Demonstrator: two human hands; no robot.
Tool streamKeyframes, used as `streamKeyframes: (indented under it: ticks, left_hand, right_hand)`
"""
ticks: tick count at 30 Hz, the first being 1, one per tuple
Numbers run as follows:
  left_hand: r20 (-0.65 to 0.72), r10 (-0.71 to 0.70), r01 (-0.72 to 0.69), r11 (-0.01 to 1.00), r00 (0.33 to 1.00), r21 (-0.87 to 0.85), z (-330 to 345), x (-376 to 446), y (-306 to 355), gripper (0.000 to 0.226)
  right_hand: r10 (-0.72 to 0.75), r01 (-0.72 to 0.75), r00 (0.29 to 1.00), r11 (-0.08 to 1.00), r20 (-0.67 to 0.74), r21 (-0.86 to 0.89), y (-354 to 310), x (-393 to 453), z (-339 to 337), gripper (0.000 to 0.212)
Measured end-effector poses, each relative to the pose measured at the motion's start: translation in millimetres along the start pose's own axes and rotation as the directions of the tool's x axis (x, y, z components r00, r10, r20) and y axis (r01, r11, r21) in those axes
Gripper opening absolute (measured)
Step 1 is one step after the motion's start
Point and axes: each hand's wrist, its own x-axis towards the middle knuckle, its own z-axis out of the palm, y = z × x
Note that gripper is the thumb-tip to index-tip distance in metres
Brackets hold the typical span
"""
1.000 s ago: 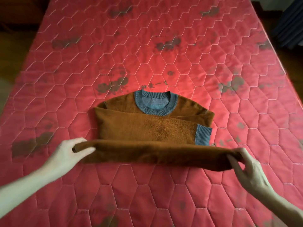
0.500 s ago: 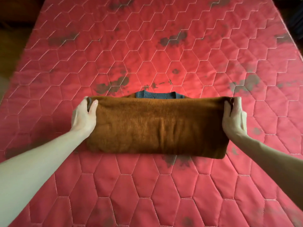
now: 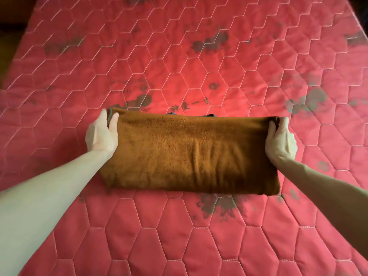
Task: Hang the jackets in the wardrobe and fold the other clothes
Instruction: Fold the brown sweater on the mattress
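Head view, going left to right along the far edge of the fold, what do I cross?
red quilted mattress → left hand → brown sweater → right hand → more mattress.

Dim warm light – bright patch mid-frame – edges blurred, bowed by wide-angle.

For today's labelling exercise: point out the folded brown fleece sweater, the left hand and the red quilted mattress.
folded brown fleece sweater (image 3: 189,154): head view, middle of top layer.
left hand (image 3: 101,136): head view, back of hand.
red quilted mattress (image 3: 179,236): head view, bare near surface.
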Motion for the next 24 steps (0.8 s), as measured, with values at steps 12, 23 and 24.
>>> streamKeyframes:
  ticks: [12,23,24]
  left_hand:
    - [0.076,-0.177,0.178,0.984,0.981,-0.010,32,24,-9,0.044]
    - [0.232,0.540,-0.582,0.792,0.809,0.183,26,-40,16,0.050]
    - [0.310,0.575,-0.640,0.748,0.757,0.175,33,-55,22,0.056]
  right_hand:
    - [0.023,-0.024,1.000,0.991,-0.010,-0.135,-5,20,24,0.032]
    - [-0.517,0.516,0.856,0.854,-0.001,-0.061,-44,-10,19,0.051]
    - [-0.634,0.637,0.771,0.769,0.065,-0.058,-57,-23,22,0.051]
